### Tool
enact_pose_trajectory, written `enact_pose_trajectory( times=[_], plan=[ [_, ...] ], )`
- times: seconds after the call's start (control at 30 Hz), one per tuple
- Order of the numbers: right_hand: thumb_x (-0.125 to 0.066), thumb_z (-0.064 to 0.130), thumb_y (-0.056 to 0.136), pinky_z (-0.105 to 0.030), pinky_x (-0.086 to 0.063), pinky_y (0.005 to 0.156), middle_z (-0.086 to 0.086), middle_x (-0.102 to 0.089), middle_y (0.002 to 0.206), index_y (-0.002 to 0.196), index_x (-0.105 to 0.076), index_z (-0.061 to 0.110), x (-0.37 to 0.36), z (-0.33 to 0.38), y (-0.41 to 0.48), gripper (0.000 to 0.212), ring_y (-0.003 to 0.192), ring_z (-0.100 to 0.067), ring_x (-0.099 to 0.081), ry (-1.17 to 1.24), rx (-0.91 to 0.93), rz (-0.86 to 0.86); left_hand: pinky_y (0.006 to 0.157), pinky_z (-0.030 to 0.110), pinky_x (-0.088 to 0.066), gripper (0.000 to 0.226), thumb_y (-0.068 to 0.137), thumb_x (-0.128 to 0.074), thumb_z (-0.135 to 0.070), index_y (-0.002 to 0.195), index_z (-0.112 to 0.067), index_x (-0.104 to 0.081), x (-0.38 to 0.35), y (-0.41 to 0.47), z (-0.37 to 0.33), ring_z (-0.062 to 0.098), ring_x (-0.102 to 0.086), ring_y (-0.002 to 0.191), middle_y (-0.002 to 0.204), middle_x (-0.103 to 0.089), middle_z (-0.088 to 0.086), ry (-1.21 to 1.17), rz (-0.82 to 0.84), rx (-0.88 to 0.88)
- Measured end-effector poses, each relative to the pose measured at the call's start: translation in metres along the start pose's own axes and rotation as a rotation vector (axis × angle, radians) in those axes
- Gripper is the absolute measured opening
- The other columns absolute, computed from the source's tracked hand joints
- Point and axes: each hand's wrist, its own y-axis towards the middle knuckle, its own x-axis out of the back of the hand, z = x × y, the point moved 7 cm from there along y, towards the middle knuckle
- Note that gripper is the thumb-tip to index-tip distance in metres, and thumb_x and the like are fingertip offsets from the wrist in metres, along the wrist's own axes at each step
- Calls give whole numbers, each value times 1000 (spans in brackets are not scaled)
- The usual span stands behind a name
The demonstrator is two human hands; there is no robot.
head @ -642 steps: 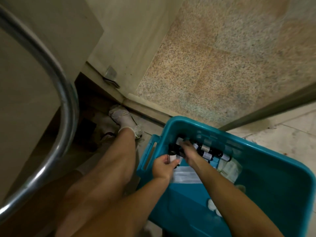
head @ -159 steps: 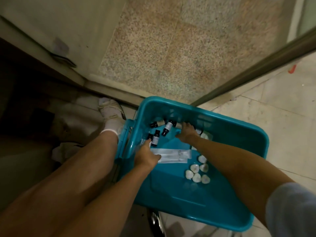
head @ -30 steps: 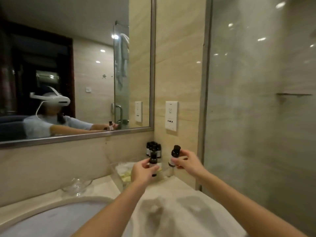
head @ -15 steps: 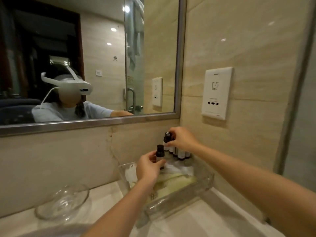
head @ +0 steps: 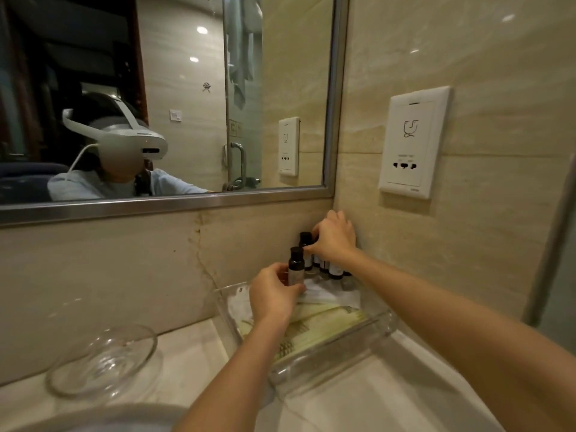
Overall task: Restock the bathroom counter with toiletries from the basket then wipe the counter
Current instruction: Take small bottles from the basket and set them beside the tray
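Starting at the near edge, the sink [head: 93, 416] rim curves across the bottom left, and the pale counter [head: 389, 400] runs off to the right of it. A shallow glass dish [head: 103, 363] sits by the counter's back edge, left of everything else.

Toward the back right corner there's a clear tray [head: 330, 357] with flat packets [head: 327, 316] lying in it.

The left hand [head: 274, 294] is over the tray's back part with fingers and thumb wrapped around a dark bottle [head: 295, 266]. It's upright with the black cap on top. Can't tell if its base is actually down on anything, since the hand covers it.

Just behind that, the right hand [head: 333, 241] has its fingers curled on the top of a second bottle [head: 305, 240], right in the corner where the two walls meet. That one stands at the left end of a row of bottles [head: 335, 269] lined up at the tray's back edge, all dark with pale labels.

Up on the right wall there's a white socket plate [head: 411, 141], and the mirror [head: 187, 73] covers the back wall.
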Motion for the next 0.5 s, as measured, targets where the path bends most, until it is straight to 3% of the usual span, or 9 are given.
enact_pose_trajectory(
  times=[0.2, 0.37, 0.43, 0.5],
  plan=[
    [-76, 51, 68, -34, -41, 92, -2, -48, 122, 113, -55, 21, -2, -4, -9, 58, 115, -21, -39, 129, 20, -122, 56, 20, -40, 29, 76, -76, -18, 103, -22, -65, 6, -2, 3, 6, -57, 67, 71, -61, -10, -34, -100, 58],
    [-69, 37, 82, -28, -45, 87, 2, -54, 115, 118, -56, 22, 22, -13, -14, 42, 107, -15, -49, 485, 119, -216, 65, 23, -48, 28, 80, -72, -18, 107, -21, -65, 2, 3, 5, 8, -63, 73, 77, -68, -9, -2, -67, 43],
    [-66, 39, 84, -26, -48, 79, 3, -58, 107, 119, -57, 20, 26, -5, -23, 41, 94, -11, -56, 588, 209, -112, 72, 25, -49, 31, 80, -73, -22, 110, -21, -66, -2, 6, 4, 10, -64, 79, 83, -71, -7, 17, -33, 30],
    [-66, 45, 82, -29, -50, 80, 5, -61, 111, 123, -55, 24, 20, 9, -33, 48, 95, -12, -58, 396, 338, 19, 76, 27, -50, 35, 79, -73, -25, 113, -23, -66, -6, 7, 3, 11, -65, 85, 90, -72, -7, 49, 9, 8]
  ],
)
